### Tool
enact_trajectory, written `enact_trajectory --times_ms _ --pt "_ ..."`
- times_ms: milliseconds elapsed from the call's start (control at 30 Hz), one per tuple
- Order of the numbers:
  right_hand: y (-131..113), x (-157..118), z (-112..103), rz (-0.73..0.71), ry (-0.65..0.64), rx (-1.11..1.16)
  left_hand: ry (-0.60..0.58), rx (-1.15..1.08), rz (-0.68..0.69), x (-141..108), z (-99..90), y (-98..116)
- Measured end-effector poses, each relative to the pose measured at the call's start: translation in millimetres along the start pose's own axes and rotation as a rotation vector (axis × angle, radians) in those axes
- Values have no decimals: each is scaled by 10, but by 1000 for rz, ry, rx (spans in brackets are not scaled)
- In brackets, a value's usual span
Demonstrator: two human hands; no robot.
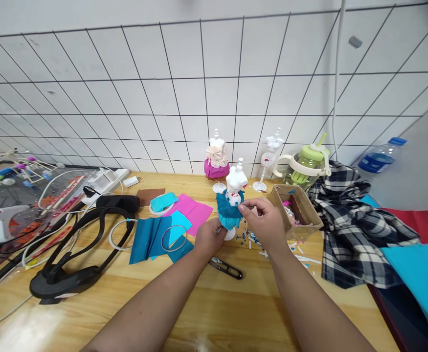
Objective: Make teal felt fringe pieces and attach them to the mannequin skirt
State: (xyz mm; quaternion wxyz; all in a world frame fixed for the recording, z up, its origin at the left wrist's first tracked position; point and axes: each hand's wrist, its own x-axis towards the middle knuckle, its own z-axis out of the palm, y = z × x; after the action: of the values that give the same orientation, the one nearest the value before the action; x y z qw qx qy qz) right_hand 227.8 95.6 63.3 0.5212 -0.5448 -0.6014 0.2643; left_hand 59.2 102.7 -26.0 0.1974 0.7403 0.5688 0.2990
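A small white dress form (236, 179) stands upright between my hands, wrapped round its lower part in a ruffled blue skirt (230, 213). My left hand (211, 236) is closed at the lower left of the skirt; its fingertips are partly hidden. With thumb and index finger pinched together, my right hand (264, 218) grips the skirt's upper right edge. Behind stand a form in a cream and magenta dress (217, 159) and a bare white form (268, 159). Black-handled snips (228, 269) lie just below my left hand.
Blue sheets (144, 239), pink paper (191, 210) and rings lie left, near a black headset (67, 281) and glue gun (6, 220). A cardboard box (311, 208) of scraps, a green-lidded jug (304, 166) and checked cloth (349, 225) stand or lie right.
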Motion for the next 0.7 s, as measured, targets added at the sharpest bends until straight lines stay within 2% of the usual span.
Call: enact_trajectory --times_ms 133,300,500,700 --pt "-70 -25 -35 -89 80 -116 -2 22 -6 5 -5 1" --pt "-82 -30 -37 -132 90 -159 -25 36 7 3 -9 11" --pt "-48 -5 -45 -83 38 -69 -42 55 30 2 -31 9" --pt "-62 35 -165 -19 -38 -113 -55 71 71 -2 -79 -4"
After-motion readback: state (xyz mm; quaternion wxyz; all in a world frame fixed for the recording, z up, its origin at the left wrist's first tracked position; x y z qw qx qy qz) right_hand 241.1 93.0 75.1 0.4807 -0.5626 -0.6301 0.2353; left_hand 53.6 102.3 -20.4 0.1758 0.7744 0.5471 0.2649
